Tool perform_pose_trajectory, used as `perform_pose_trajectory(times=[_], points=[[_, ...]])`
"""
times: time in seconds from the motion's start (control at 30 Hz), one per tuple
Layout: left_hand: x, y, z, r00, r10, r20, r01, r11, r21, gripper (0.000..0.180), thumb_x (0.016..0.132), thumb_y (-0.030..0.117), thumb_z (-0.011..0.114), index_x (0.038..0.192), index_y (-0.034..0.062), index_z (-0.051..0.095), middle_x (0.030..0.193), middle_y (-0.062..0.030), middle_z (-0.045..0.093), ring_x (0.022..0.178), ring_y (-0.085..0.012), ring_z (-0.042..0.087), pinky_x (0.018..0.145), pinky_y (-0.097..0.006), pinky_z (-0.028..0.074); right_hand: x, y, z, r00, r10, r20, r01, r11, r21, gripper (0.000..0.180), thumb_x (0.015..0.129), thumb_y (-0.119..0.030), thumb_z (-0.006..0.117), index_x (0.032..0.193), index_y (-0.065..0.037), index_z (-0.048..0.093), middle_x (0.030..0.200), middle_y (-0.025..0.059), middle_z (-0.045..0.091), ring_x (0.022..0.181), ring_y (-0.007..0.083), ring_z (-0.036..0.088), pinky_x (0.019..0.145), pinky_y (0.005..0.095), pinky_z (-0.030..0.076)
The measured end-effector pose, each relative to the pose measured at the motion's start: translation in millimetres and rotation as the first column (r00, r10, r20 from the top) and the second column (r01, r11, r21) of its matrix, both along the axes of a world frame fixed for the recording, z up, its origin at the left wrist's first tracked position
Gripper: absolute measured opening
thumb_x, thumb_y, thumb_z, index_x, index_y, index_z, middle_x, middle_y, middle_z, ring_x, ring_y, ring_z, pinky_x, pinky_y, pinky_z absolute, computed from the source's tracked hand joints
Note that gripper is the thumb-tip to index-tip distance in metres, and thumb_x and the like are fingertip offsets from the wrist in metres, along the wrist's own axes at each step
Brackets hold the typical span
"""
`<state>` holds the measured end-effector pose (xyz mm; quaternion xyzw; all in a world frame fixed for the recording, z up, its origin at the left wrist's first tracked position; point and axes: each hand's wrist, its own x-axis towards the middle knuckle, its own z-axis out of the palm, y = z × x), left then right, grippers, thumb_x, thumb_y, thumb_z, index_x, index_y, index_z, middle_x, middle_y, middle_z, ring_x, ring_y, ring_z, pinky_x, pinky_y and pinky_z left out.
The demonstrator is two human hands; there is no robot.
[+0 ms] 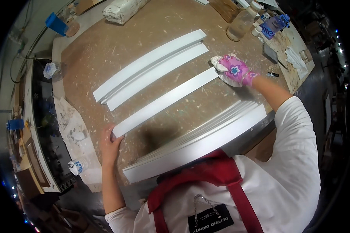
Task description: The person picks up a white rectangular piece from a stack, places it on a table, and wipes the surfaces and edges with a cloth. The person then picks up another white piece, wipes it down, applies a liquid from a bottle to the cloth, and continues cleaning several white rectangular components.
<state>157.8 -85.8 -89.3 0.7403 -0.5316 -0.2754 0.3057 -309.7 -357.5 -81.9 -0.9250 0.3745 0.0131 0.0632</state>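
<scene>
From my head view: my left hand (112, 139) has its thumb and fingers closed about the near-left end of a white strip (165, 100); that strip lies slantwise across the brown table (83, 58), between a group of white strips (149, 60) farther off and a stack of strips (210, 143) close to my apron (217, 171); my right hand (234, 70), in a pink flowered glove, is bunched around a white cloth (230, 80) at the strip's other end; I judge the step in hand to be wiping this strip down; the next move probably calls for a steady left grip and even pressure along the face.

My left fingertips are partly hidden at the strip's end; my glove covers much of the cloth, so I cannot tell how it meets the surface; the stack's front piece masks the others, and I cannot count them.
</scene>
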Motion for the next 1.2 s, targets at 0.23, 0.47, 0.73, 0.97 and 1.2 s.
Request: perform_pose_trajectory(times=[0.23,0.47,0.73,0.97,1.2], points=[[0,0,-6,0.999,0.028,-0.042,-0.028,1.0,-0.005,0.042,0.069,-0.001,0.069,0.11,0.0026,0.059,0.115,-0.0068,0.052,0.087,-0.0156,0.052,0.068,-0.024,0.043,3,6,6,0.99,0.141,0.005,-0.138,0.976,-0.169,0.048,0.076,-0.02,0.065,0.122,-0.009,0.051,0.097,0.017,0.058,0.089,0.0339,0.058,0.081,0.0431,0.044],[2,1,-7,1.0,0.01,-0.009,-0.01,1.0,0.004,0.043,0.07,0.0,0.069,0.111,0.0047,0.059,0.113,-0.0044,0.053,0.089,-0.0137,0.052,0.071,-0.023,0.042,16,26,39,0.999,0.045,0.009,-0.043,0.988,-0.149,0.045,0.078,-0.021,0.063,0.119,-0.008,0.052,0.096,0.0162,0.059,0.09,0.0334,0.058,0.081,0.043,0.044],[20,11,-40,0.996,-0.016,0.085,0.026,0.994,-0.11,0.042,0.068,0.007,0.071,0.109,0.0037,0.062,0.114,-0.012,0.054,0.094,-0.0275,0.055,0.079,-0.035,0.046,-29,-2,4,0.978,-0.209,-0.016,0.208,0.963,0.17,0.052,0.086,-0.032,0.059,0.132,-0.009,0.047,0.133,0.016,0.047,0.128,0.0317,0.039,0.109,0.0371,0.031],[5,10,-27,0.999,0.047,-0.026,-0.051,0.983,-0.176,0.045,0.068,0.003,0.072,0.111,0.0081,0.062,0.111,-0.0095,0.056,0.102,-0.0258,0.056,0.08,-0.035,0.05,91,20,117,0.896,0.023,-0.443,-0.102,0.982,-0.156,0.033,0.074,-0.034,0.067,0.095,-0.008,0.064,0.101,0.0153,0.061,0.092,0.0284,0.061,0.075,0.0432,0.051],[10,20,-38,0.999,0.024,0.044,-0.008,0.948,-0.318,0.045,0.065,0.005,0.074,0.109,0.0069,0.063,0.111,-0.0127,0.055,0.102,-0.0321,0.054,0.088,-0.038,0.045,385,96,46,0.679,0.557,0.479,-0.676,0.729,0.111,0.058,0.087,-0.038,0.059,0.134,-0.006,0.044,0.129,0.0143,0.052,0.123,0.0243,0.048,0.103,0.0325,0.042]])
